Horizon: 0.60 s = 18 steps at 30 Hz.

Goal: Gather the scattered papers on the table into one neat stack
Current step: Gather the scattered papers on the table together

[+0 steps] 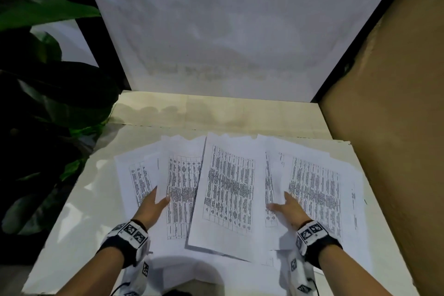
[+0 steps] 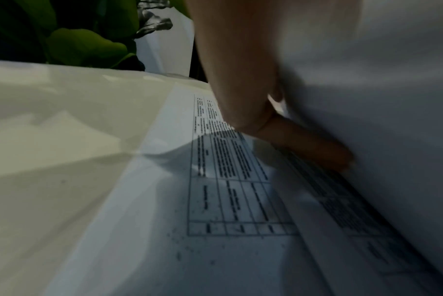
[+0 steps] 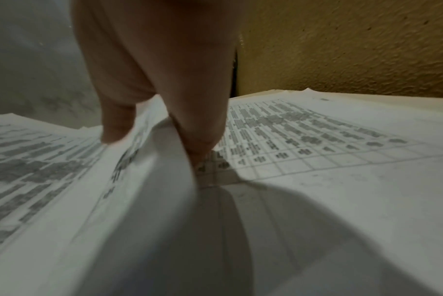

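From the head camera, a glossy pale tabletop [image 1: 72, 211] meets a white back wall [image 1: 228, 31], with a tan textured wall [image 1: 389, 127] on the right and dark green plant leaves [image 1: 48, 14] on the left. The papers [image 1: 228, 190], printed with tables, lie fanned and overlapping across the middle and right of the tabletop. The print is too blurred to read, and the near edge of the sheets is lost behind the wrist bands. The left hand [image 1: 151, 206] reaches into the left sheets, thumb on top of one sheet's edge and fingers hidden under it. The right hand [image 1: 288, 209] does the same at the right group, thumb spread to the left on top.

In the left wrist view, the tabletop [image 2: 50, 120] and leaves [image 2: 83, 46] show at left. The raised sheet [image 2: 367, 100] is a blur filling the right side. The left hand [image 2: 253, 96] pinches its edge, above the flat papers [image 2: 215, 200].

In the right wrist view, the tan wall [image 3: 342, 44] stands behind the printed papers [image 3: 316, 140]. The right hand [image 3: 164, 80] pinches a curled sheet [image 3: 162, 180] between thumb and fingers; the fingertips are partly hidden by the paper.
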Available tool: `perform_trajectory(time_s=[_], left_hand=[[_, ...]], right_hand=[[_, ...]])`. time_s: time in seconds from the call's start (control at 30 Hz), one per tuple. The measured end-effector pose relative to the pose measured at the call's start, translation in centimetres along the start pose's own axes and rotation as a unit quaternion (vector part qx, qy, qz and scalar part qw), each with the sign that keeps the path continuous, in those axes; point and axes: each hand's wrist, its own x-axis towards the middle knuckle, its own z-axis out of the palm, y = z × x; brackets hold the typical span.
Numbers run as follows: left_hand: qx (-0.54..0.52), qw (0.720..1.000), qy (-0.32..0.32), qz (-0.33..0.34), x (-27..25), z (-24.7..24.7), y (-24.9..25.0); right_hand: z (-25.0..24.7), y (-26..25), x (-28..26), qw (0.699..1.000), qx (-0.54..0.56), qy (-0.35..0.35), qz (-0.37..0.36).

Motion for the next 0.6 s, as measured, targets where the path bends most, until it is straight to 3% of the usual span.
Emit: perform_trajectory(time_s=[0.13,0.3,0.43,0.6], left_hand=[[-0.022,1.0,-0.008,-0.003,0.5,-1.2,-0.5],[-0.056,0.996,0.073,-0.006,0.7,-3.1,-1.7],[-0.023,0.994,0.107,-0.002,0.5,-3.3,-2.5],[-0.023,0.997,0.074,-0.003,0.1,-3.1,-1.9]], right_hand=[[0.7,-1.0,0.5,0.998,0.034,-0.051,0.0],[0.3,-2.3,0.0,0.989,0.139,-0.049,-0.022],[1.5,-2.0,0.0,0.994,0.102,-0.028,-0.037],[4.2,-1.9,-0.1,0.999,0.017,0.019,-0.031]])
